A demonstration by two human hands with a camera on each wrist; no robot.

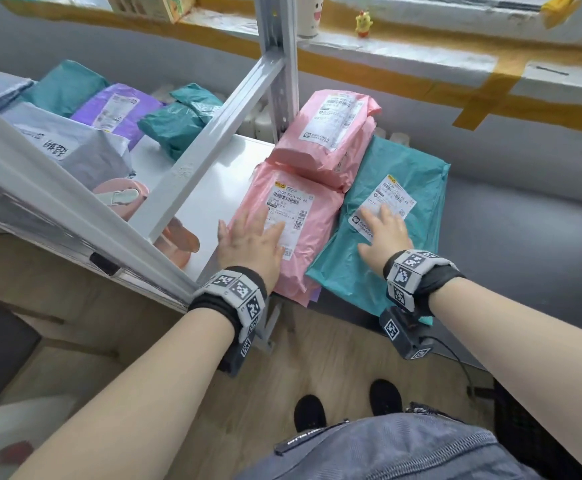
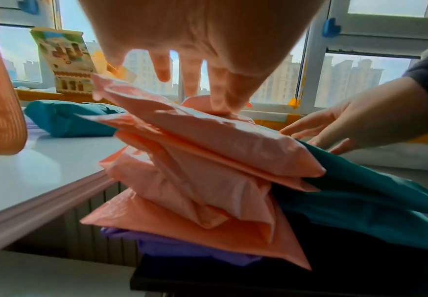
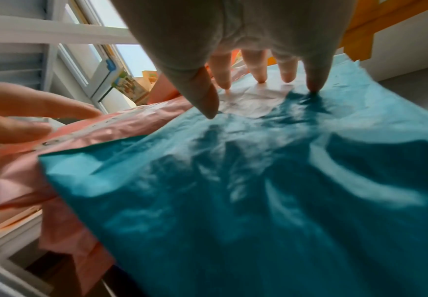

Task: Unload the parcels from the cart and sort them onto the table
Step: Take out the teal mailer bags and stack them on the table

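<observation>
A stack of pink parcels [image 1: 303, 220] lies at the right end of the white table [image 1: 210, 188], overhanging its edge. My left hand [image 1: 251, 237] lies flat on the top pink parcel [image 2: 208, 138], fingers straight. A second pink parcel [image 1: 331, 133] rests behind it. Beside the stack lies a large teal parcel [image 1: 396, 230] with a white label. My right hand [image 1: 383, 230] presses on that teal parcel [image 3: 258, 180] with spread straight fingers [image 3: 258, 68]. A purple parcel [image 2: 182, 247] shows under the pink stack.
Teal [image 1: 178, 123], purple [image 1: 116, 109] and grey [image 1: 71, 143] parcels lie further left on the table. A grey metal shelf frame [image 1: 213, 133] crosses in front of them. A dark surface [image 1: 524, 220] extends right. A windowsill [image 1: 421, 53] runs behind.
</observation>
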